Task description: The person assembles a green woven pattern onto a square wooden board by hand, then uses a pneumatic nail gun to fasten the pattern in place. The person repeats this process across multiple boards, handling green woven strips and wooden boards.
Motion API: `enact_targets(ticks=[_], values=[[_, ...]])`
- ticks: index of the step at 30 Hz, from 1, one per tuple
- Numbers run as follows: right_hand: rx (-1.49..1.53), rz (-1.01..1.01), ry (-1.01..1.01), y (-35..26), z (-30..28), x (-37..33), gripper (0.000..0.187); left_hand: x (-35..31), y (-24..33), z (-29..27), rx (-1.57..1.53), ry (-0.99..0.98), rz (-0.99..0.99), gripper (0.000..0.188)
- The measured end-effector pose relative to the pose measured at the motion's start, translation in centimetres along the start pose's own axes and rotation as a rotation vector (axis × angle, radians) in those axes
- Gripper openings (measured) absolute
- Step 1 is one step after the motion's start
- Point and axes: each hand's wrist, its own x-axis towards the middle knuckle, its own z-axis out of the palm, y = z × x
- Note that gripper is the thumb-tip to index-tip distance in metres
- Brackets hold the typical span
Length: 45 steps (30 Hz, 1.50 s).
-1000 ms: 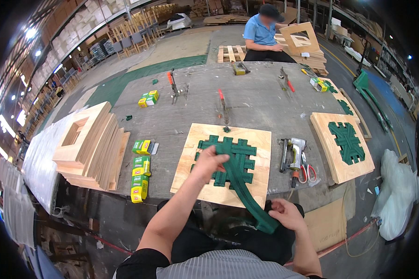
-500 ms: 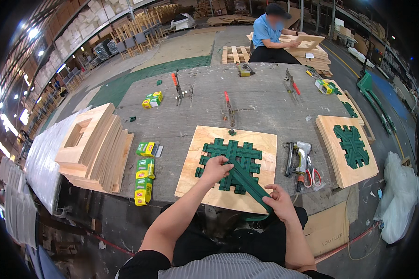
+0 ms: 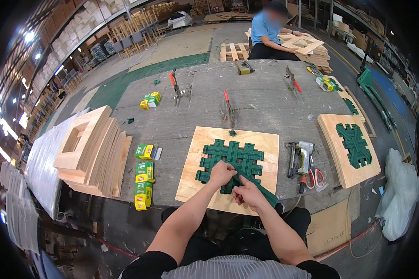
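Note:
In front of me lies a square wooden frame panel with green webbing straps woven across its middle. My left hand is closed near the centre of the weave, fingertips pinching a loose green webbing strap. This strap slants down to the right, past the panel's near edge. My right hand is close beside the left, its index finger stretched along the strap and the other fingers curled. Its thumb is hard to make out. To the right lie a staple gun and red-handled scissors.
Wooden frames are stacked at the left, beside yellow-green boxes. Strapped panels are piled at the right. Toggle clamps stand along the far part of the table. Across it, a person in blue handles a wooden frame.
My right hand has moved left and up along the strap, from its lower end to beside my left hand. My left hand has shifted slightly. The person opposite has lowered their frame.

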Motion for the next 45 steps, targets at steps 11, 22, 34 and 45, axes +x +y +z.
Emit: enact_targets(ticks=[11, 22, 34, 45], values=[[-0.171, 0.183, 0.022, -2.5, 1.4, 3.2, 0.072, 3.6, -2.5, -1.1, -0.032, 0.309, 0.207, 0.023], [1.308, 0.190, -0.311, 0.0, -0.1, 8.8, 0.028, 5.3, -1.2, -2.8, -0.242, -0.195, -0.122, 0.022], [0.997, 0.385, -0.354, -1.4, -1.0, 11.2, 0.030, 5.1, -1.6, -3.8, -0.294, -0.262, -0.167, 0.038], [1.055, 0.479, -0.363, -0.9, -0.8, 11.4, 0.027, 5.5, 0.0, -4.3, -0.410, -0.296, -0.342, 0.036]])
